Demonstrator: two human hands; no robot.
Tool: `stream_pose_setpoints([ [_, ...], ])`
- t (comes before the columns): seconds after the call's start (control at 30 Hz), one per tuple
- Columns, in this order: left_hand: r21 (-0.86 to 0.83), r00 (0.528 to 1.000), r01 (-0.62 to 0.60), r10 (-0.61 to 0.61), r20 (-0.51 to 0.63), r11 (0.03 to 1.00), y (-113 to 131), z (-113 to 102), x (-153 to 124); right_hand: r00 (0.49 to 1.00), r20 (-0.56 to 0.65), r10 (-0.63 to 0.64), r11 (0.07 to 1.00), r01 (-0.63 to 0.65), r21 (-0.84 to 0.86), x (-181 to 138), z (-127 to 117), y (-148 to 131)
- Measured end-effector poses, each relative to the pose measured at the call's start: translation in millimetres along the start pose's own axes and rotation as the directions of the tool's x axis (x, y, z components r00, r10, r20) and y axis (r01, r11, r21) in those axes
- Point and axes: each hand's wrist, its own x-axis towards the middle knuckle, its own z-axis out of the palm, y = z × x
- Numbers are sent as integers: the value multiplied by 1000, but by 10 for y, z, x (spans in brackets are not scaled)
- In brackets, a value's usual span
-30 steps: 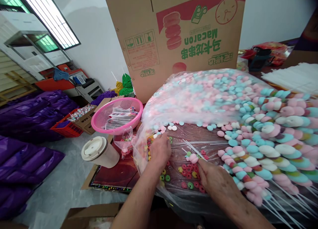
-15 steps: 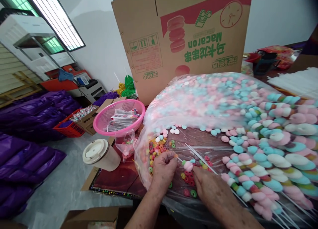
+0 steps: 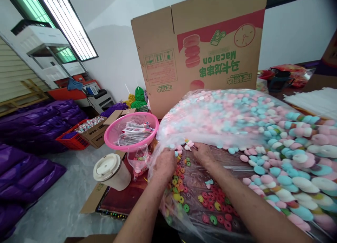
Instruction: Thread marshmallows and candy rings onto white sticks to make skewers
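My left hand [image 3: 164,163] rests fingers-down among small coloured ring candies [image 3: 179,186] on clear plastic sheeting, its fingers curled at a candy near the loose pink and blue discs. My right hand [image 3: 203,152] is closed in a pinch on a thin stick carrying a few pink and white candies [image 3: 188,144] at its tip, held close to the edge of a big clear bag of pink, blue and white disc candies [image 3: 226,113]. Finished candy skewers [image 3: 286,165] lie stacked on the right.
A lidded paper cup [image 3: 112,171] stands left of my hands, next to a pink basket [image 3: 131,130] of small packets. An upside-down cardboard box [image 3: 200,50] stands behind the bag. Purple bags [image 3: 31,130] and a red crate [image 3: 73,139] are on the floor at left.
Both hands moved away from me toward the bag's edge. The right hand carried the stick with its candies up there; the left went from the stick's tip to the loose candies.
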Motion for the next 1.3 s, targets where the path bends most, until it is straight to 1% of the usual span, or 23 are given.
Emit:
stream_pose_setpoints([
  [0.07,-33,1000,-8,8,-12,999,-31,26,29,999,18,-38,999,37,4,132,52,-13],
  [0.17,-108,999,0,-4,-37,994,-96,41,27,996,21,-83,996,83,25,92,64,-27],
  [0.23,-186,998,28,-38,-52,982,-140,27,15,992,16,-122,991,121,57,-72,22,-23],
  [0.33,-326,996,50,-71,-52,944,-129,18,-59,983,7,-181,973,178,149,-441,-106,-19],
  [0.37,-407,996,46,-72,-47,912,-89,30,-109,982,-5,-188,966,186,179,-571,-158,-26],
  [0.4,-511,997,39,-71,-43,859,-30,52,-172,983,-24,-182,959,183,216,-692,-211,-40],
  [0.47,-722,995,6,-77,-66,692,130,121,-329,989,-72,-126,922,144,360,-890,-307,-88],
  [0.5,-798,992,-26,-83,-96,602,220,163,-415,992,-89,-84,879,116,462,-963,-346,-118],
  [0.53,-843,987,-64,-89,-131,534,307,205,-499,995,-98,-37,816,86,572,-1020,-379,-149],
  [0.57,-857,982,-103,-85,-168,504,386,242,-579,996,-91,17,733,49,678,-1065,-406,-177],
  [0.6,-856,977,-138,-74,-201,498,451,272,-651,995,-61,75,640,-1,769,-1104,-427,-201],
  [0.67,-828,968,-195,-34,-250,526,539,304,-768,983,66,169,449,-136,883,-1178,-462,-229],
  [0.7,-805,960,-227,-14,-280,548,563,305,-814,971,148,187,353,-207,913,-1217,-478,-234],
  [0.73,-780,949,-264,6,-316,567,578,299,-856,959,222,176,272,-264,925,-1257,-494,-233],
  [0.77,-755,935,-302,26,-354,582,588,288,-894,950,273,152,212,-301,930,-1295,-509,-229],
  [0.83,-708,901,-384,75,-427,593,607,261,-962,947,300,113,149,-315,937,-1358,-531,-215],
  [0.93,-646,854,-486,164,-493,589,647,231,-1036,947,277,165,126,-298,946,-1398,-530,-196],
  [1.0,-652,854,-502,208,-476,568,666,230,-1046,942,266,206,137,-297,945,-1397,-512,-191],
  [1.07,-709,888,-457,229,-399,537,663,250,-1016,939,263,221,157,-301,941,-1390,-496,-190],
  [1.1,-749,909,-417,217,-356,515,651,267,-991,939,266,218,169,-305,937,-1388,-492,-191],
  [1.2,-877,969,-248,88,-233,412,598,333,-917,942,253,221,229,-303,925,-1371,-489,-195],
  [1.23,-907,979,-202,47,-199,369,583,352,-903,944,238,231,258,-295,920,-1357,-485,-193],
  [1.3,-944,989,-147,26,-146,295,565,369,-896,950,187,251,329,-266,906,-1308,-461,-175],
])
